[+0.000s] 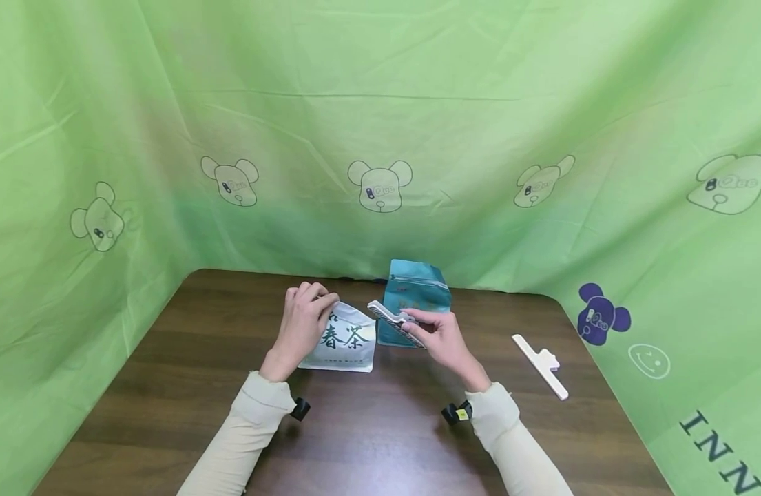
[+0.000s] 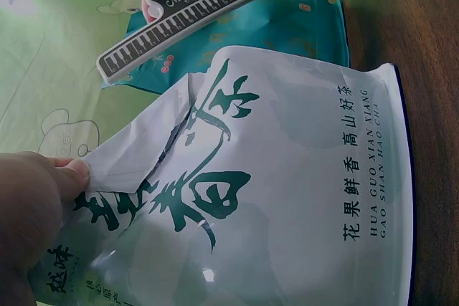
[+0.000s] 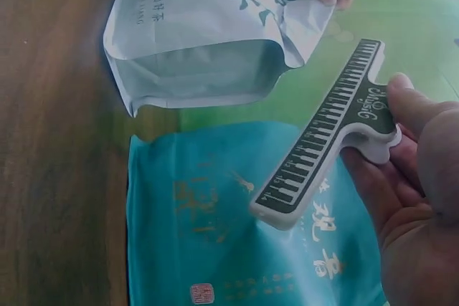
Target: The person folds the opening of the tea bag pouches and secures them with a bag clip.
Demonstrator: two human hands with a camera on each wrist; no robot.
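Piano-patterned clip (image 3: 323, 129) sits pinched in our right hand (image 1: 442, 337), at three o'clock from the white bag (image 2: 287, 191), whose folded corner our left hand (image 1: 306, 313) grips. At two o'clock we see a teal bag (image 1: 417, 296); farther out at three, a white clip (image 1: 540, 366).

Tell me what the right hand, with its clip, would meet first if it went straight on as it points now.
Probably the teal bag, seen just behind the right hand and its clip in the head view. Depth is unclear; it might pass by toward the white bag.
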